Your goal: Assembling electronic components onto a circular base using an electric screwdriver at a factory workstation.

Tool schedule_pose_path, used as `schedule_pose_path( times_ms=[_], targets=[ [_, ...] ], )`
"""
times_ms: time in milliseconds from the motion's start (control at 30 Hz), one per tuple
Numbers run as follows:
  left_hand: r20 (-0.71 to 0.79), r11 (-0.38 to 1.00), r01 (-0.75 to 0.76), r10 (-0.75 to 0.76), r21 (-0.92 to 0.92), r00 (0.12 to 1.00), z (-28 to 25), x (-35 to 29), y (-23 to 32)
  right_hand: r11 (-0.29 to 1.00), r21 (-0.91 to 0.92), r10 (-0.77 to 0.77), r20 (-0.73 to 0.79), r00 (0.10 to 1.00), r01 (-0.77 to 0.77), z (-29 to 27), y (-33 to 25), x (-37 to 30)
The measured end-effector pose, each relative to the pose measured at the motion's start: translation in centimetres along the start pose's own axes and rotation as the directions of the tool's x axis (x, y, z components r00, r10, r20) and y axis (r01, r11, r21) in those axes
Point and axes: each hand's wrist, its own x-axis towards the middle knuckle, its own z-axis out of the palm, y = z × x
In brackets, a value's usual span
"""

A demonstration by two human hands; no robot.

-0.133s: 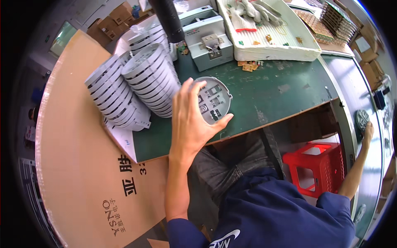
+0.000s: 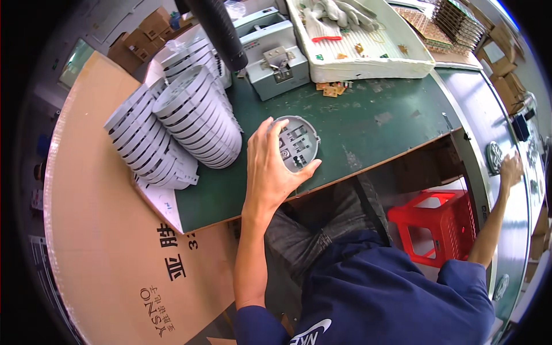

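My left hand is curved round a round grey plastic housing near the table's front edge. Its fingers are at the far left rim and the thumb at the near rim. Cut-outs and small dark fittings show on the housing's inner face. Far to the right, my right hand is over the metal-edged conveyor. It is just beside a round dark green-grey part, with a gap between them. The right fingers look loosely apart and slightly blurred, with nothing visible in them.
Tall nested stacks of grey plastic housings stand on the left of the green table. Behind are a grey metal fixture, a black tube and a white foam tray with gloves. A red stool stands below.
My right hand has come off the round part on the conveyor and shifted slightly away. My left hand keeps its grip on the grey housing. The whole view has shifted slightly.
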Motion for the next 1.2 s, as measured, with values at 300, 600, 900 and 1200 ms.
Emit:
schedule_pose_path(
  times_ms=[300,600,900,1200],
  targets=[
    [0.299,0.487,0.364,-0.209,-0.794,0.931,1.1,-0.7,1.4,-0.149,0.881,-0.777,-0.386,0.497,0.450,-24.8,-27.4,-13.7],
    [0.408,-0.624,0.195,-0.217,-0.757,0.887,0.3,-2.6,0.2,-0.010,0.689,-0.637,-0.563,0.526,0.725,-23.9,-38.2,-19.0],
    [0.422,-0.668,0.188,-0.206,-0.720,0.883,0.3,-3.3,-0.4,-0.015,0.644,-0.546,-0.646,0.534,0.765,-24.2,-34.6,-19.5],
    [0.376,-0.473,0.215,-0.275,-0.854,0.885,-0.1,-3.5,-0.5,-0.199,0.945,-0.725,-0.321,0.610,0.260,-26.1,-33.0,-19.6]
  ],
)
